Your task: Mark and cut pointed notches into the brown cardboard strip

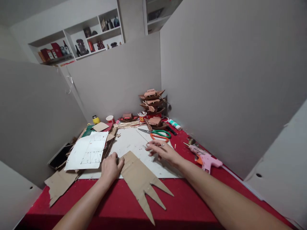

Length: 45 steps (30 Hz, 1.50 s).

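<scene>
Preferably, the left hand (110, 167), loosely curled (its hold cannot be told), should steady the card (139, 177); the right hand (164, 152) pinches a thin tool (142, 136).

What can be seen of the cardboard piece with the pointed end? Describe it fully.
The cardboard piece is flat, brown and looks like corrugated board. Its far end is broad, with faint marks across it; its near end is cut into three long, tapering points. It lies slantwise, the far part on the white sheet and the points over the red cloth. The left hand is at its left edge and seems to touch it.
</scene>
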### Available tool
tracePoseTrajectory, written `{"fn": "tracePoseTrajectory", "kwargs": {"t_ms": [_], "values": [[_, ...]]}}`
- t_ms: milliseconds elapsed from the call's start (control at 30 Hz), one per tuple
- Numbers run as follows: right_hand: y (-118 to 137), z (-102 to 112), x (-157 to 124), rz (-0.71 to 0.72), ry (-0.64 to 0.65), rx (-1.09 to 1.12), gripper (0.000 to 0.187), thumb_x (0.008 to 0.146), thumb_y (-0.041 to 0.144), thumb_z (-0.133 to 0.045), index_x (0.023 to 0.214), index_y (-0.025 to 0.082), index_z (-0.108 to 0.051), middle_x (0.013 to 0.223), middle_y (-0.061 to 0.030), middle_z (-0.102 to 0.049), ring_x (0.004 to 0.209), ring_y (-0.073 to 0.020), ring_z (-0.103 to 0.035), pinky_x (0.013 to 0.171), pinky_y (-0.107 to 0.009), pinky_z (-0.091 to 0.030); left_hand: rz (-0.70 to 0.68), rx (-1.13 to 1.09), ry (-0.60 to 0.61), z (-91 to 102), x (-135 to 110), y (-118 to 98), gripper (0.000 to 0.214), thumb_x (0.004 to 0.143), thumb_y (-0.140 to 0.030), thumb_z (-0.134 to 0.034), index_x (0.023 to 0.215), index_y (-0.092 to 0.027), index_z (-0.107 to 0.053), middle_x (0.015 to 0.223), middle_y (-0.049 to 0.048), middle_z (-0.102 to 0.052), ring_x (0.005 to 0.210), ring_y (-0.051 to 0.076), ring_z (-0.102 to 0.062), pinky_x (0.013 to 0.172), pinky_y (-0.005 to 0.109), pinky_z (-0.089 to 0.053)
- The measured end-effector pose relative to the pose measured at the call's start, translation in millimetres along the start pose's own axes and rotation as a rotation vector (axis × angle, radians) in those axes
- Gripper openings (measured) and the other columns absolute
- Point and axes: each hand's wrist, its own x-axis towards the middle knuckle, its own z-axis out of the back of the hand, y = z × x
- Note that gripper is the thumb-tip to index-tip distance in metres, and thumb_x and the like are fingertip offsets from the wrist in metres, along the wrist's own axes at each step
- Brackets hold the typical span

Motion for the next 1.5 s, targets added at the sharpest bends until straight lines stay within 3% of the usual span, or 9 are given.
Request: {"fn": "tracePoseTrajectory", "kwargs": {"t_ms": [267,433,500,633,767,1000,1167,1300,1500], "values": [[16,4,-3,0.013,-0.029,-0.106,0.035,0.081,0.052,-0.062,0.088,0.019,-0.059,0.087,-0.0085,-0.07,0.072,-0.0214,-0.069,0.036,-0.017,-0.037,0.083,0.075,0.048,-4.4,7,-1,0.029,0.094,-0.035,-0.037,0.098,-0.018,-0.06,0.082,0.0154,-0.073,0.077,0.031,-0.07,0.066,0.036,-0.043],[21,2,-4,0.049,-0.059,-0.178,0.036,0.08,0.054,-0.06,0.083,0.017,-0.058,0.077,-0.0063,-0.065,0.065,-0.0216,-0.067,0.036,-0.02,-0.038,0.034,0.034,0.04,4.7,-11,9,0.031,0.095,-0.035,-0.038,0.092,-0.017,-0.063,0.071,0.0128,-0.071,0.069,0.03,-0.07,0.064,0.036,-0.046],[23,1,-6,0.062,-0.06,-0.192,0.035,0.08,0.052,-0.059,0.082,0.017,-0.058,0.073,-0.005,-0.063,0.064,-0.0215,-0.066,0.037,-0.02,-0.038,-0.049,-0.016,0.035,11.7,-29,15,0.034,0.096,-0.039,-0.036,0.094,-0.018,-0.063,0.076,0.0121,-0.071,0.074,0.028,-0.069,0.067,0.037,-0.049],[30,1,-10,0.072,-0.065,-0.186,0.033,0.081,0.05,-0.06,0.085,0.017,-0.06,0.071,-0.0041,-0.062,0.066,-0.0222,-0.067,0.039,-0.021,-0.039,-0.334,-0.137,0.05,19.3,-64,23,0.036,0.091,-0.043,-0.05,0.12,-0.022,-0.059,0.124,0.0143,-0.063,0.116,0.027,-0.058,0.096,0.04,-0.047],[45,4,-17,0.096,-0.097,-0.142,0.035,0.081,0.052,-0.06,0.089,0.018,-0.059,0.081,-0.006,-0.064,0.07,-0.0221,-0.068,0.04,-0.02,-0.039,-0.561,-0.258,0.037,10.5,-71,19,0.05,0.09,-0.039,-0.056,0.138,-0.025,-0.049,0.144,0.0153,-0.049,0.134,0.032,-0.042,0.107,0.053,-0.039],[64,9,-27,0.139,-0.152,-0.088,0.041,0.083,0.056,-0.055,0.098,0.018,-0.058,0.074,-0.005,-0.066,0.068,-0.0221,-0.066,0.042,-0.023,-0.043,-0.433,-0.244,-0.018,2.4,-43,-15,0.05,0.087,-0.048,-0.059,0.13,-0.023,-0.059,0.132,0.0164,-0.059,0.118,0.033,-0.055,0.096,0.052,-0.048],[60,4,-26,0.165,-0.124,-0.131,0.038,0.085,0.055,-0.055,0.096,0.018,-0.058,0.072,-0.0029,-0.066,0.069,-0.0207,-0.066,0.056,-0.027,-0.05,-0.367,-0.235,-0.013,6.3,-44,-36,0.046,0.087,-0.046,-0.058,0.127,-0.022,-0.062,0.126,0.015,-0.062,0.109,0.034,-0.056,0.09,0.052,-0.05],[47,-1,-23,0.148,-0.11,-0.225,0.038,0.087,0.051,-0.054,0.102,0.017,-0.058,0.074,-0.005,-0.069,0.066,-0.0218,-0.066,0.057,-0.03,-0.051,-0.397,-0.287,0.021,6.7,-56,-40,0.045,0.088,-0.039,-0.057,0.13,-0.022,-0.058,0.128,0.0149,-0.059,0.108,0.033,-0.054,0.09,0.051,-0.049],[27,-6,-22,0.135,-0.137,-0.491,0.03,0.082,0.036,-0.064,0.108,0.02,-0.063,0.097,-0.0094,-0.073,0.087,-0.0274,-0.068,0.078,-0.038,-0.051,-0.539,-0.431,0.126,13.8,-64,-29,0.041,0.089,-0.031,-0.058,0.129,-0.025,-0.056,0.128,0.0141,-0.058,0.106,0.029,-0.055,0.088,0.047,-0.052]]}}
